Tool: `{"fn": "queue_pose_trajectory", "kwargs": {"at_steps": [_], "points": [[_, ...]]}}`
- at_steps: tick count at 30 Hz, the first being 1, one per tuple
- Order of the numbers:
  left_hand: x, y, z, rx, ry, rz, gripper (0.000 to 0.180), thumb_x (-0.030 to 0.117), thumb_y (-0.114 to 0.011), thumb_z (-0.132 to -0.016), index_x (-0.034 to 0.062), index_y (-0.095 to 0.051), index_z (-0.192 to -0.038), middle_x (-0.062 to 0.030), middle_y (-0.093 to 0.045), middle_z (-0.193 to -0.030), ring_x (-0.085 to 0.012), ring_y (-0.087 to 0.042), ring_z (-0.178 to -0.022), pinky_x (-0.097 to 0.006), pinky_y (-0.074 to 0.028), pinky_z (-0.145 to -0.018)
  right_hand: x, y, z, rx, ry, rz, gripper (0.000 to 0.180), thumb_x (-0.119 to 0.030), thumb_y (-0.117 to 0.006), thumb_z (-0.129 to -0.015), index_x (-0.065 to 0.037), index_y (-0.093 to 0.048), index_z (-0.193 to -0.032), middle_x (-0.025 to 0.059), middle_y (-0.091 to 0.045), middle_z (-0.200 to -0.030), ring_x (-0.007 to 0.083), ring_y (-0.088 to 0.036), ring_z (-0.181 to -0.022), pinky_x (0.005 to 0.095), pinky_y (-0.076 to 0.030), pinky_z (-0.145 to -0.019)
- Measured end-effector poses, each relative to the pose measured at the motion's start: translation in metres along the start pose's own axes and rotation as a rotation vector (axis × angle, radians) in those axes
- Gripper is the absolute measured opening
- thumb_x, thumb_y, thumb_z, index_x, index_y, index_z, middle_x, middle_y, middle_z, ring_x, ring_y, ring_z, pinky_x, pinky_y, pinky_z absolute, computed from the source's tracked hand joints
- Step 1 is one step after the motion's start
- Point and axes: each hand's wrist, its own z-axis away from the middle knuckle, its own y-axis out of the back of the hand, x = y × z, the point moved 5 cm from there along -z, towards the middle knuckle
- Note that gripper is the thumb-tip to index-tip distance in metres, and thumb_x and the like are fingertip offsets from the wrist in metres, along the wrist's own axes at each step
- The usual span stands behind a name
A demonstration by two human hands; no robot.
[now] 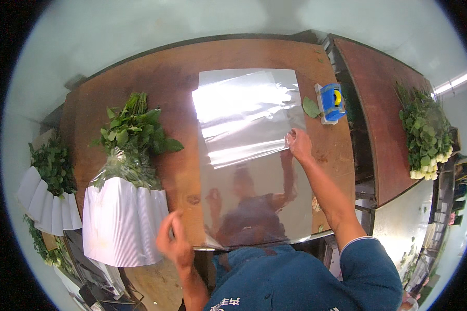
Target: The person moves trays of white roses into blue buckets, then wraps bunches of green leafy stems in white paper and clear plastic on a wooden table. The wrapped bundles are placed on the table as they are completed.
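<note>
A stack of clear plastic sheets (259, 207) lies on the wooden table in front of me, glossy enough to mirror my body. On top, a loose clear sheet (238, 116) sits askew with bright glare across it. My right hand (299, 145) pinches this loose sheet at its right edge. Above the table's near left edge, my left hand (175, 242) is raised with finger and thumb apart and nothing visible in it. Beside it lies a bouquet (135, 127) with leafy stems pointing away from me, wrapped in clear film and white striped corrugated paper (124, 220).
A blue tape dispenser (331, 102) with yellow core stands right of the sheets, a loose leaf (311, 107) beside it. White roses (428, 166) lie on the right-hand table (373, 88). More paper-wrapped bunches (46, 202) are at far left. A gap separates the two tables.
</note>
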Motion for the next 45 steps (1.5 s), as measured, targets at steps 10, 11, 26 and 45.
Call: {"fn": "queue_pose_trajectory", "kwargs": {"at_steps": [10, 11, 26, 45], "points": [[-0.145, -0.185, -0.052, -0.410, 0.907, 0.434, 0.049, 0.030, -0.065, -0.103, -0.0066, -0.053, -0.132, -0.0198, -0.065, -0.123, -0.0274, -0.069, -0.106, -0.041, -0.062, -0.091, 0.018, -0.006, 0.020, -0.023, -0.167, -0.546, 0.044, -0.023, -0.080, -0.086, 0.007, -0.070, -0.116, 0.0173, -0.075, -0.107, 0.0209, -0.073, -0.095, 0.0335, -0.059, -0.081], [-0.150, -0.195, -0.052, -0.399, 0.933, 0.498, 0.047, 0.031, -0.066, -0.102, -0.0060, -0.053, -0.129, -0.0200, -0.065, -0.122, -0.0281, -0.069, -0.106, -0.041, -0.062, -0.091, 0.020, -0.009, 0.023, -0.044, -0.230, -0.609, 0.045, -0.022, -0.081, -0.086, 0.008, -0.070, -0.117, 0.0163, -0.075, -0.108, 0.0192, -0.072, -0.095, 0.0321, -0.059, -0.080], [-0.165, -0.258, -0.042, -0.227, 0.997, 0.684, 0.016, 0.007, -0.064, -0.101, -0.0064, -0.056, -0.106, -0.0145, -0.066, -0.100, -0.0270, -0.072, -0.092, -0.038, -0.065, -0.088, -0.021, -0.027, -0.005, -0.295, -0.318, -0.955, 0.072, -0.022, -0.080, -0.091, 0.007, -0.044, -0.147, 0.0160, -0.070, -0.117, 0.0215, -0.068, -0.109, 0.0322, -0.056, -0.095], [-0.169, -0.263, -0.042, -0.343, 1.054, 0.906, 0.021, 0.008, -0.067, -0.097, -0.0023, -0.062, -0.115, -0.0122, -0.069, -0.108, -0.0258, -0.071, -0.098, -0.040, -0.063, -0.087, -0.211, 0.083, 0.074, -0.698, 0.854, -0.656, 0.019, -0.005, -0.075, -0.088, -0.006, -0.076, -0.107, 0.0061, -0.077, -0.103, 0.0201, -0.071, -0.090, 0.0357, -0.057, -0.082]]}}
